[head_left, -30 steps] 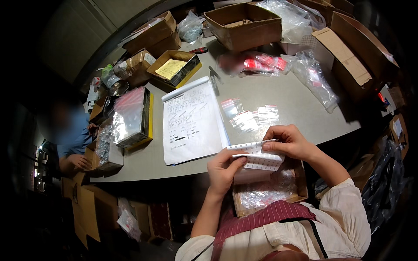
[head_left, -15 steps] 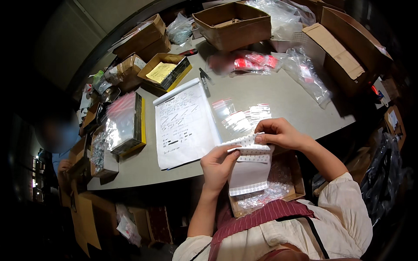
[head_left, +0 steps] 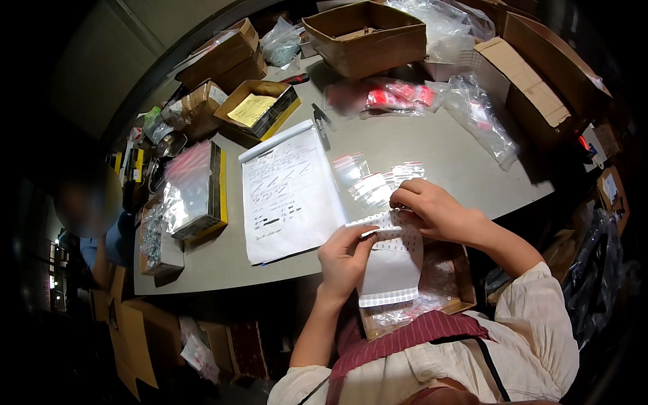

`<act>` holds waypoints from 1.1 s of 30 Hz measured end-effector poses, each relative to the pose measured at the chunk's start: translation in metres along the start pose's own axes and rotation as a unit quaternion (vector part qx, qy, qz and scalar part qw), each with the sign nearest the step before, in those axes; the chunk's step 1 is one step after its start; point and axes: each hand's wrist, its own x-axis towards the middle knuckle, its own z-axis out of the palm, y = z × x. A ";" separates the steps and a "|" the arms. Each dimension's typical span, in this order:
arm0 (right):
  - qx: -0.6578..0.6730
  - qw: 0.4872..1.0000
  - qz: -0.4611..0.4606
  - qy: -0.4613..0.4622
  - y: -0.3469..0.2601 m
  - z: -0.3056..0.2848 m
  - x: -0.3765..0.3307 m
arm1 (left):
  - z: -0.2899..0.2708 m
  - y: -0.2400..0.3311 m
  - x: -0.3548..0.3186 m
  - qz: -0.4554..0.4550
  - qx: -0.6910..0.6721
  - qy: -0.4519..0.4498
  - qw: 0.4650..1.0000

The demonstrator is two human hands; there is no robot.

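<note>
My left hand [head_left: 343, 262] pinches the left edge of a white sheet of small round stickers [head_left: 390, 271] between thumb and fingers. The sheet is folded over near its top and hangs down toward my lap. At the sheet's upper right edge, my right hand [head_left: 439, 210] has its fingers bent and drawn together; what lies between the fingertips is hidden. Just beyond the sheet lie several small clear zip bags [head_left: 370, 189] with white labels and red seals. Under the sheet, an open cardboard box [head_left: 466, 278] holds clear bags of small parts.
A written notepad [head_left: 287, 196] lies to the left, with a marker [head_left: 320, 133] beyond it. Boxes of zip bags [head_left: 196, 196] and yellow slips [head_left: 253, 110] stand farther left. Red packets [head_left: 398, 96] and a large carton [head_left: 364, 40] are at the back. Another person's arm [head_left: 101, 260] shows far left.
My right hand has shifted slightly up and left, its fingers moving off their earlier grip on the sheet's upper right edge. My left hand keeps its hold; the sheet's folded top lies flatter.
</note>
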 end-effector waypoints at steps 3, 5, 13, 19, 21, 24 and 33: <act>0.022 1.000 -0.001 -0.007 0.005 0.002 0.000 | -0.001 0.001 0.000 0.003 0.000 -0.002 1.000; 0.035 0.999 -0.003 -0.013 0.007 0.003 0.002 | -0.003 -0.002 0.000 0.010 0.005 -0.006 1.000; -0.060 0.997 -0.028 0.035 0.000 0.017 0.001 | -0.004 -0.014 -0.001 -0.017 -0.021 -0.012 1.000; -0.065 0.996 -0.055 0.039 0.001 0.021 -0.004 | -0.004 -0.013 0.000 -0.039 -0.032 -0.005 0.999; -0.063 0.993 -0.097 0.029 -0.001 0.020 -0.006 | -0.006 -0.017 0.000 -0.078 -0.067 0.004 0.995; 0.017 0.995 -0.089 0.047 0.002 0.001 -0.005 | -0.017 -0.022 0.002 -0.156 -0.091 0.018 0.983; 0.047 0.966 0.225 -0.115 0.072 -0.045 0.037 | -0.041 -0.033 -0.006 -0.158 -0.129 0.035 0.978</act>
